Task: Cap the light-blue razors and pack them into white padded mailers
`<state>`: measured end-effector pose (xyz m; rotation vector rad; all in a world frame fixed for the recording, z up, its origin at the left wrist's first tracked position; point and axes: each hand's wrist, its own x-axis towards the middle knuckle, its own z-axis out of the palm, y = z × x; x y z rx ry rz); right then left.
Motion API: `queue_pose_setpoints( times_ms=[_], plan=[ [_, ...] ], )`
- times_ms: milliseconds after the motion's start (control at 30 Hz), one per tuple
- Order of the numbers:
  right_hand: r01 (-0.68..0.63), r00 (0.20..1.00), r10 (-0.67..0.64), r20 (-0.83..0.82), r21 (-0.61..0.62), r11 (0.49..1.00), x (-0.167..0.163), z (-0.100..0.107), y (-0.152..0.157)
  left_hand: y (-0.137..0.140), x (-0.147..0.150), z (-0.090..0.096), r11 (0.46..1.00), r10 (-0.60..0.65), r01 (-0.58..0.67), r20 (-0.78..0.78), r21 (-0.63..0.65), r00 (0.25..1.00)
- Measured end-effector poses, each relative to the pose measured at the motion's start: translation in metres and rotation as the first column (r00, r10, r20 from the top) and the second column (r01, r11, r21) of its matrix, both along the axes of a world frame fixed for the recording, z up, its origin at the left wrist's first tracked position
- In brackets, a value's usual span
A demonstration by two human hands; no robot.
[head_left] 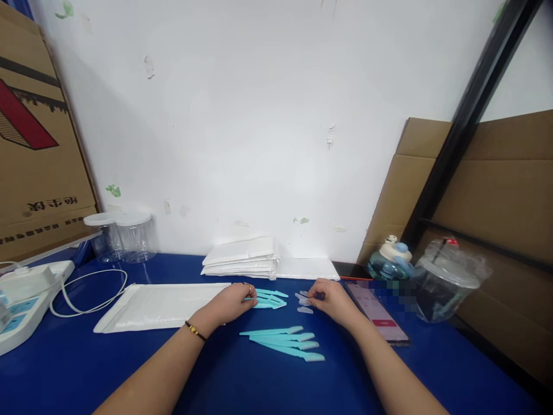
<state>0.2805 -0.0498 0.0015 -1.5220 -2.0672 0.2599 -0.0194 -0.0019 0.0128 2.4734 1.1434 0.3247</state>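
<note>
My left hand point(235, 301) is closed, its fingertips on the handle ends of several turquoise eyebrow razors point(274, 300) that fan out to the right. My right hand point(329, 300) pinches at a small translucent blade cover point(302, 301) among several such covers just left of its fingers. Nearer to me, between my forearms, lie several more turquoise eyebrow razors point(287, 343), handles to the left, with translucent covers over their blade ends. How many razors my left fingers grip is hidden.
A flat white padded envelope point(164, 305) lies left of my hand, and stacked white envelopes point(239, 256) rest by the wall. A phone point(378, 314) is beside my right forearm. Further right stand a figurine point(389, 259) and a bagged cup point(449, 282). A cable point(90, 314) curls from a power strip point(38, 300); lidded jars point(136, 236) stand behind.
</note>
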Motion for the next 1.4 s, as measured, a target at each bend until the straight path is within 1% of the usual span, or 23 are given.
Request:
queue_pose_setpoints(
  times_ms=[100, 167, 233, 333, 400, 467, 533, 633, 767, 833, 900, 1000, 1033, 1067, 1133, 1233, 1300, 1333, 1400],
  plan=[
    [0.010, 1.000, -0.010, 0.004, -0.011, 1.000, -0.004, 0.005, -0.005, 0.000, 0.001, -0.002, 0.999, -0.010, 0.010, 0.005, 0.052, 1.000],
    [-0.049, 0.998, 0.048, -0.035, -0.034, 0.998, -0.010, 0.010, -0.011, -0.002, 0.001, -0.002, 0.995, -0.002, -0.001, 0.031, 0.098, 1.000],
    [-0.153, 0.986, 0.146, -0.076, -0.086, 0.985, -0.017, 0.015, -0.018, -0.005, 0.003, 0.001, 0.991, 0.000, -0.008, 0.063, 0.132, 0.998],
    [-0.291, 0.956, 0.282, -0.078, -0.152, 0.944, -0.027, 0.018, -0.026, -0.013, 0.007, 0.006, 0.994, -0.043, 0.036, 0.067, 0.102, 0.997],
    [-0.335, 0.942, 0.333, -0.038, -0.172, 0.926, -0.033, 0.014, -0.027, -0.019, 0.011, 0.008, 0.994, -0.104, 0.102, 0.041, 0.051, 0.994],
    [-0.336, 0.939, 0.343, 0.014, -0.165, 0.927, -0.040, 0.009, -0.027, -0.024, 0.015, 0.007, 0.986, -0.165, 0.165, 0.024, 0.015, 0.986],
    [-0.308, 0.946, 0.318, 0.069, -0.129, 0.943, -0.045, 0.004, -0.025, -0.026, 0.018, 0.003, 0.981, -0.196, 0.196, 0.022, 0.006, 0.980],
    [-0.285, 0.950, 0.292, 0.113, -0.076, 0.956, -0.050, 0.000, -0.023, -0.026, 0.022, -0.002, 0.982, -0.188, 0.187, 0.015, 0.039, 0.982],
    [-0.303, 0.941, 0.314, 0.125, -0.099, 0.948, -0.043, 0.002, -0.022, -0.022, 0.021, -0.004, 0.979, -0.190, 0.190, -0.001, 0.072, 0.982],
    [-0.269, 0.947, 0.283, 0.150, -0.108, 0.957, -0.033, 0.004, -0.020, -0.017, 0.017, -0.004, 0.982, -0.168, 0.169, -0.020, 0.090, 0.986],
    [-0.203, 0.961, 0.222, 0.167, -0.125, 0.971, -0.020, 0.006, -0.017, -0.010, 0.011, -0.003, 0.986, -0.130, 0.134, -0.050, 0.102, 0.990],
    [-0.086, 0.983, 0.104, 0.150, -0.122, 0.989, -0.006, 0.011, -0.015, -0.003, 0.005, -0.003, 0.988, -0.063, 0.071, -0.063, 0.134, 0.996],
    [-0.071, 0.988, 0.086, 0.130, -0.111, 0.991, -0.004, 0.013, -0.016, -0.002, 0.005, -0.003, 0.986, -0.039, 0.046, -0.048, 0.159, 0.998],
    [-0.081, 0.991, 0.091, 0.100, -0.105, 0.991, -0.004, 0.016, -0.018, -0.003, 0.005, -0.003, 0.983, -0.019, 0.023, -0.024, 0.182, 1.000],
    [-0.166, 0.985, 0.172, 0.027, -0.147, 0.975, -0.008, 0.019, -0.023, -0.007, 0.007, -0.001, 0.982, -0.025, 0.021, 0.019, 0.190, 0.999],
    [-0.312, 0.947, 0.319, -0.025, -0.288, 0.905, -0.017, 0.017, -0.030, -0.017, 0.013, 0.002, 0.987, -0.139, 0.136, 0.031, 0.085, 0.990],
    [-0.332, 0.936, 0.353, 0.002, -0.339, 0.880, -0.023, 0.013, -0.032, -0.023, 0.016, 0.004, 0.979, -0.203, 0.202, 0.023, 0.022, 0.979],
    [-0.323, 0.936, 0.352, 0.024, -0.341, 0.883, -0.026, 0.011, -0.033, -0.026, 0.018, 0.004, 0.975, -0.221, 0.221, 0.018, 0.007, 0.975],
    [-0.290, 0.943, 0.325, 0.068, -0.306, 0.907, -0.030, 0.008, -0.032, -0.029, 0.020, 0.005, 0.971, -0.240, 0.240, 0.007, 0.005, 0.971]
  ],
)
